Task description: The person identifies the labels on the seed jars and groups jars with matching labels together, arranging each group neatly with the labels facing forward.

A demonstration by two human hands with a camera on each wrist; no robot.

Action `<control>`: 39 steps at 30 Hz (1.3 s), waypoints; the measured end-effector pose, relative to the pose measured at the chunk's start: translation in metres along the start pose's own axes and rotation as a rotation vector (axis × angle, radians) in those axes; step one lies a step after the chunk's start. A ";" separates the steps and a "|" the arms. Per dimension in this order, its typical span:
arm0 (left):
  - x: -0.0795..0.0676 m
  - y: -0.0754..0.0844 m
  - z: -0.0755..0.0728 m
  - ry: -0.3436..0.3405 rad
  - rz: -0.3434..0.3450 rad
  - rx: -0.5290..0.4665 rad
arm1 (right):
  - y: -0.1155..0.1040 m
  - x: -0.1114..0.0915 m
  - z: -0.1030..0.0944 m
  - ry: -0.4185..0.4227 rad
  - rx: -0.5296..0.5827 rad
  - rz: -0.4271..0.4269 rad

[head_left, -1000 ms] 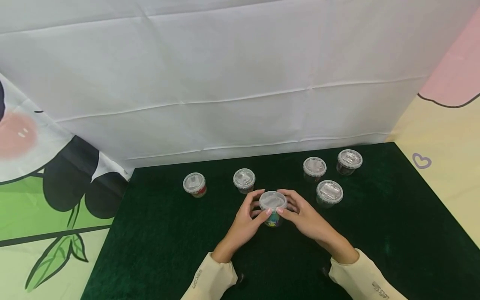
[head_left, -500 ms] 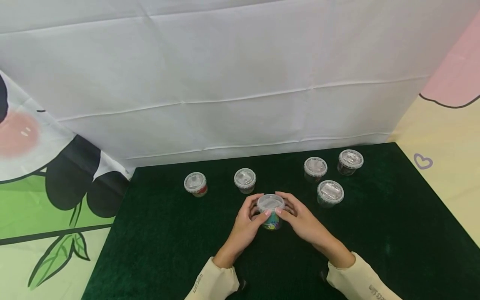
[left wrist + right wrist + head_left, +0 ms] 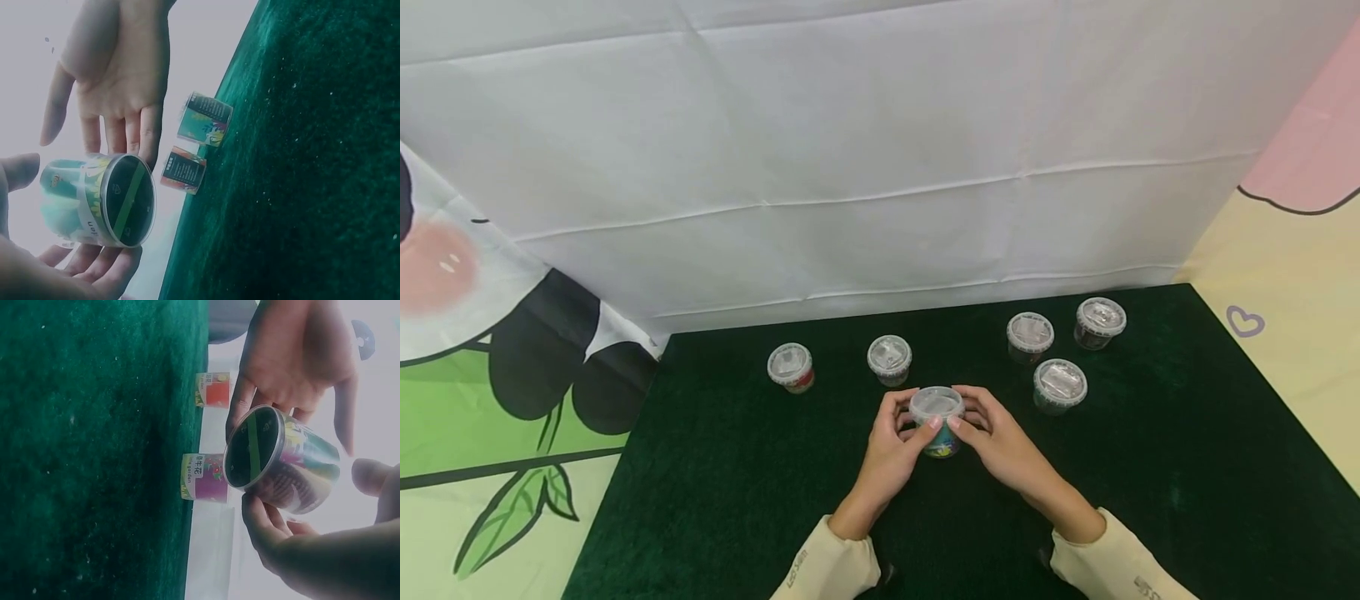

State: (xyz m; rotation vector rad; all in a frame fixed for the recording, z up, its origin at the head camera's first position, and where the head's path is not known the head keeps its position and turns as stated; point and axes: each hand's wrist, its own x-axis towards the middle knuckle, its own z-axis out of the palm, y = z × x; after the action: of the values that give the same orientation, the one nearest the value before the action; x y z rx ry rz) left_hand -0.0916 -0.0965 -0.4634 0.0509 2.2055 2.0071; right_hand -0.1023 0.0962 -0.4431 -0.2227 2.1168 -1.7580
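Observation:
A small clear plastic cup with a translucent lid and a colourful printed label is held upright between both hands, lifted off the table. My left hand grips its left side, thumb at the front and fingers curled behind. From the other side my right hand grips it the same way. In the left wrist view the cup shows its dark base with a green stripe. The right wrist view shows the cup tilted, with part of the label visible.
On the dark green table stand similar lidded cups: one with red on its label, one behind my hands, and three at the right, including the nearest of them. A white cloth hangs behind the table.
Both hands have shifted slightly left with the cup and a little towards the person. The other cups stay in place on the table.

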 end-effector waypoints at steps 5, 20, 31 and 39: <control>-0.002 -0.001 0.003 0.031 0.003 0.036 | 0.000 0.001 0.003 0.020 -0.017 -0.007; -0.001 0.003 -0.004 -0.010 -0.052 0.009 | 0.004 0.000 -0.007 -0.046 0.052 0.002; -0.002 0.001 -0.005 -0.078 -0.052 -0.012 | 0.005 -0.001 -0.008 -0.096 0.078 0.017; -0.003 0.003 -0.003 -0.027 -0.053 -0.013 | 0.003 -0.004 -0.006 -0.057 0.050 0.002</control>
State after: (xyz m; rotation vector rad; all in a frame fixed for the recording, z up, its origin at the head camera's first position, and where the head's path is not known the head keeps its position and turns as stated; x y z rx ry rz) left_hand -0.0892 -0.0994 -0.4602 0.0182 2.1542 1.9812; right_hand -0.1009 0.1032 -0.4442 -0.2536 2.0300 -1.7803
